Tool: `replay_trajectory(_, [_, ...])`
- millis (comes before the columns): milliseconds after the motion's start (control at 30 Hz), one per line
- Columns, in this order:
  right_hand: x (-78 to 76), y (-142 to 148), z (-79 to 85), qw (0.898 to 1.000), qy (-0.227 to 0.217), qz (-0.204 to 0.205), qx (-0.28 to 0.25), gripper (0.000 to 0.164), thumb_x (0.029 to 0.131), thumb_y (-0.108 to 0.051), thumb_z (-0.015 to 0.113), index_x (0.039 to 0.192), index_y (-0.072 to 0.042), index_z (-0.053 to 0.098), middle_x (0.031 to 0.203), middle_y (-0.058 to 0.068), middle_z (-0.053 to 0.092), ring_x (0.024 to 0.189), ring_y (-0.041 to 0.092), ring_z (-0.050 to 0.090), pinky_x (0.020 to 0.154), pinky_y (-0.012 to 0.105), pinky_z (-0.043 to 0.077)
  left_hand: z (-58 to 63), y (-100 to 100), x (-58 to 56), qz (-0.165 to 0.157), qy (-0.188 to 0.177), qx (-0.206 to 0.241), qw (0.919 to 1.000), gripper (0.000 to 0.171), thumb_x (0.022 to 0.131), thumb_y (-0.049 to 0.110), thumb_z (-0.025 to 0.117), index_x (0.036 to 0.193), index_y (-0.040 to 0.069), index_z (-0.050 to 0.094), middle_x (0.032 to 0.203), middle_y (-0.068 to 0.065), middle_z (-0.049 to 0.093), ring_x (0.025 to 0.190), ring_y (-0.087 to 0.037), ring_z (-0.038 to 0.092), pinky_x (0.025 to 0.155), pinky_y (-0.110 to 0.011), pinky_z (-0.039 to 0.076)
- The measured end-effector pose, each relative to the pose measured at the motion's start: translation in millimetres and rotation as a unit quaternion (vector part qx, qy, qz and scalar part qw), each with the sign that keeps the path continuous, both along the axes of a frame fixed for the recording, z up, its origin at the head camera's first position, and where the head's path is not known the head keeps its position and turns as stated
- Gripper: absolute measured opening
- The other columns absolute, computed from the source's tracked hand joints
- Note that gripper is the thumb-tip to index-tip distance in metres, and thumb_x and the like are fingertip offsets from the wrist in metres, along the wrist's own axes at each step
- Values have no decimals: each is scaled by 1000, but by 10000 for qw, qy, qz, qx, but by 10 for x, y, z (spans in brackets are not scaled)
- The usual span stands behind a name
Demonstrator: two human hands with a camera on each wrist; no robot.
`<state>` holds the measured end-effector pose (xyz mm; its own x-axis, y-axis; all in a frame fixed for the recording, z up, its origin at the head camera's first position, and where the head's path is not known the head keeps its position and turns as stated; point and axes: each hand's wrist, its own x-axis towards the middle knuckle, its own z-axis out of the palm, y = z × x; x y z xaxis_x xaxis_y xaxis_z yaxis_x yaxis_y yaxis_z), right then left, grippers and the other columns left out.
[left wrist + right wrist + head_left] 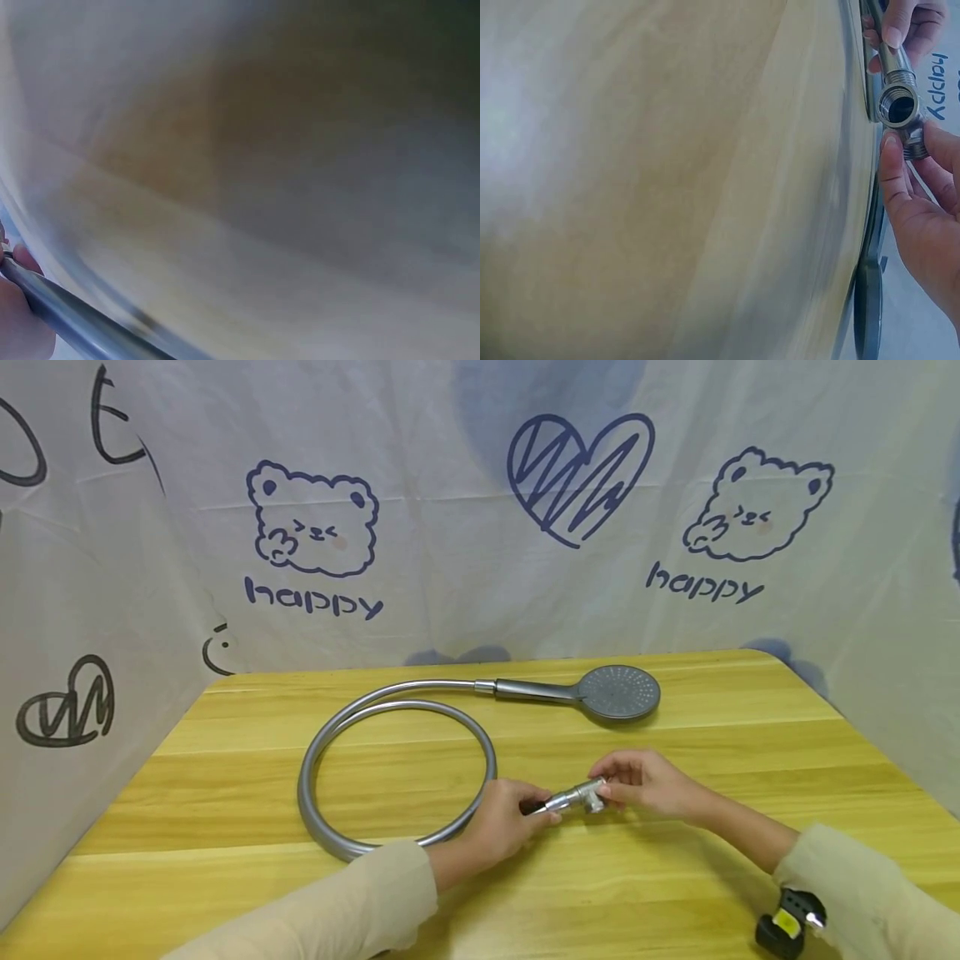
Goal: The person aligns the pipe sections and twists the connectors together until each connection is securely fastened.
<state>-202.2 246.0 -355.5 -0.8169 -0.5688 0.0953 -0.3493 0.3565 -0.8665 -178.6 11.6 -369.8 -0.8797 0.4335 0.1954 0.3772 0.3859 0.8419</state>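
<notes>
My left hand holds the end of a grey shower hose by its shiny metal connector. In my right hand, a chrome tee fitting is pinched between thumb and fingers. The right wrist view shows the fitting's round threaded opening, with the connector in line against its far end; how deep the two sit together I cannot tell. Only the grey hose and part of the left hand show in the left wrist view. The hose's other end joins a handheld shower head.
The hose lies in a large loop on the wooden table, left of the hands. The shower head lies behind the hands, face up. A cloth with drawings hangs along the table's back. A black wrist device sits at the right sleeve.
</notes>
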Motion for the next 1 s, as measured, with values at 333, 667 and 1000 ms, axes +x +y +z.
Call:
replay_trajectory(333, [25, 41, 26, 9997, -190, 158, -30, 29, 91, -8, 56, 110, 14, 55, 87, 11, 63, 68, 7, 59, 60, 27, 53, 0, -10, 5, 6, 68, -38, 10000, 22, 78, 7, 72, 97, -4, 71, 86, -16, 71, 56, 0, 52, 45, -13, 45])
replay_trajectory(667, [10, 25, 27, 9994, -15, 326, -122, 26, 91, -4, 55, 108, 16, 54, 84, 20, 61, 64, 6, 57, 55, 27, 52, -6, -7, 6, 22, 339, -90, 9994, 17, 78, 7, 73, 92, -3, 72, 84, -14, 72, 61, 1, 53, 52, -12, 46])
replay_trajectory(1000, [5, 14, 5, 9993, -132, 342, -123, 25, 95, -6, 49, 106, 16, 55, 79, 12, 62, 61, 5, 56, 51, 26, 50, -16, -2, 4, -13, 595, -88, 9982, 17, 76, 5, 74, 90, -3, 72, 81, -15, 72, 63, -1, 55, 53, -12, 46])
